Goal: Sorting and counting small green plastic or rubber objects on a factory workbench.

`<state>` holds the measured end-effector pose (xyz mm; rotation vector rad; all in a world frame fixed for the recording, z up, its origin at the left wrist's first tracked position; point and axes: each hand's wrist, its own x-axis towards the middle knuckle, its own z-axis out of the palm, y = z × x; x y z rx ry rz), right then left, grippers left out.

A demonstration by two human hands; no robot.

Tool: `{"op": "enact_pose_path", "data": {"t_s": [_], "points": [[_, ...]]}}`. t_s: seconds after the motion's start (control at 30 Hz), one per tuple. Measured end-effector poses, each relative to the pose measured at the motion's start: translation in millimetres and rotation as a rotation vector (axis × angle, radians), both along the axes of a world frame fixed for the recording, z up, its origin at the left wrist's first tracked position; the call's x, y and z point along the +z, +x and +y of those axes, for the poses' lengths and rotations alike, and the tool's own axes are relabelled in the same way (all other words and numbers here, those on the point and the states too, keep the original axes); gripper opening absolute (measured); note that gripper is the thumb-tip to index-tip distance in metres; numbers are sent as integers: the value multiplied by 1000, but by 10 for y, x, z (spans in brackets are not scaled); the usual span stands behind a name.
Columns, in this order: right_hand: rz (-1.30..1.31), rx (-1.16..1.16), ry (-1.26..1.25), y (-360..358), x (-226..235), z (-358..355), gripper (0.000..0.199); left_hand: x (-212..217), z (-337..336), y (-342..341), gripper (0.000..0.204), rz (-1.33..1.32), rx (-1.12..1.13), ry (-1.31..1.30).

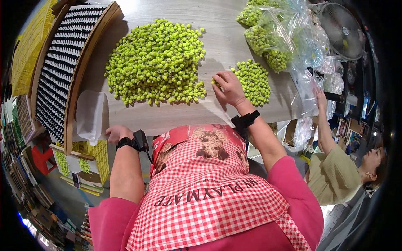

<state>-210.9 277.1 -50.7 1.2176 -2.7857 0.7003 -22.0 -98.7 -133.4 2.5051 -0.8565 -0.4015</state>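
Note:
A large heap of small lime-green knobbly pieces with dark bits among them covers the middle of the table. To its right lies a smaller, flatter pile of the same pieces. Between the two piles, my right hand is closed, fingertips pinched at the tabletop with a bit of lime green showing at them. My left hand is at the table's front edge beside a clear plastic tray. Its fingers point left, loosely apart, and nothing shows in them, though part of the hand is hard to make out.
A wooden-framed rack with black and white rows stands at the left, by a yellow crate. Clear bags of green pieces lie at the far right, near a fan. Another person reaches toward the table's right end.

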Motion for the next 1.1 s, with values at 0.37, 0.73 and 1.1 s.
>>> {"op": "enact_pose_path", "data": {"t_s": [0.37,0.73,1.1], "points": [[-14,127,-53,63,66,-98,36,-119,-108,83,51,-13,16,-6],[-81,143,-98,40,-23,-88,24,-2,-35,70,52,-28,-103,115],[-132,240,-57,164,44,-143,33,-37,-74,50,53,-16,-57,71]]}}
